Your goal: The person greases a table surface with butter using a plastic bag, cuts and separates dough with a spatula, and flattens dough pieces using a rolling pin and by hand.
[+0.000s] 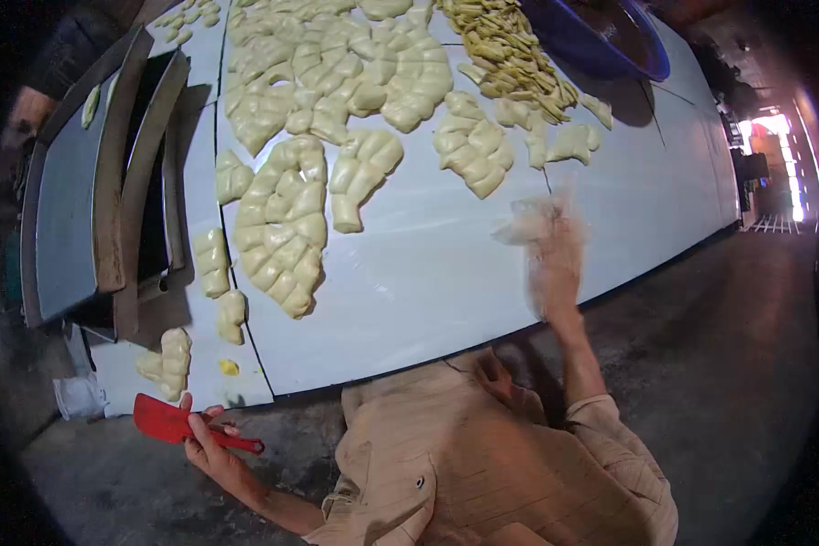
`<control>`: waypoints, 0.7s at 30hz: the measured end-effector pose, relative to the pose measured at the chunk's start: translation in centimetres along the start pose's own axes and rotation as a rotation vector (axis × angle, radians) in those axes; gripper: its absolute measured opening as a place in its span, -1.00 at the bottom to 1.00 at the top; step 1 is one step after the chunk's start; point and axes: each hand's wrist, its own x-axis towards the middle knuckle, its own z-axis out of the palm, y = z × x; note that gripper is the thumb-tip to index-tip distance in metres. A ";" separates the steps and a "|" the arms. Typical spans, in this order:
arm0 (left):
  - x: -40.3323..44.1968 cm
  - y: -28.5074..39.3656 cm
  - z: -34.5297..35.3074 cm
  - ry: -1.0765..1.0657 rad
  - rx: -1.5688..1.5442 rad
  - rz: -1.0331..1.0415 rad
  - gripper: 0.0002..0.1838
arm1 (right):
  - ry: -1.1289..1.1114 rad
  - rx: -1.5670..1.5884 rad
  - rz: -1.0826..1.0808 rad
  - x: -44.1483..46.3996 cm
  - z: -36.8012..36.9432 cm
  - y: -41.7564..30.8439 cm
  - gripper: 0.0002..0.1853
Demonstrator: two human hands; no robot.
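Nearest the camera, a tan shirt (414,446), up against the near edge of the white bench (409,337). Beside the near left corner, a left hand (211,448) closed around a red spatula (159,419), with blade toward the left and handle end poking out past the fingers. Over the right part of the near edge, a right hand (557,264), badly smeared by motion; possibly holding a pale scrap (519,229), though cannot tell for certain, nor how far open.

Spread from the far edge toward the middle, glossy cream dough (337,68) in ridged lobes; nearer, a curved slab (282,227) by the left seam, and a separate lump (471,146) beyond the right hand. Toward the far right, heaped yellowish strips (510,55) beside a blue basin (651,45). Along the left edge, metal trays (68,191).

Likely soft, limp and a little slippery, easily stretched or torn at the creases; best taken from beneath, with a flat palm under the thick middle, never by a thin end.
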 end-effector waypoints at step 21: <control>3.2 0.0 2.4 -0.202 0.104 0.034 -0.50 | 0.137 0.000 0.421 0.9 0.9 16.5 -0.36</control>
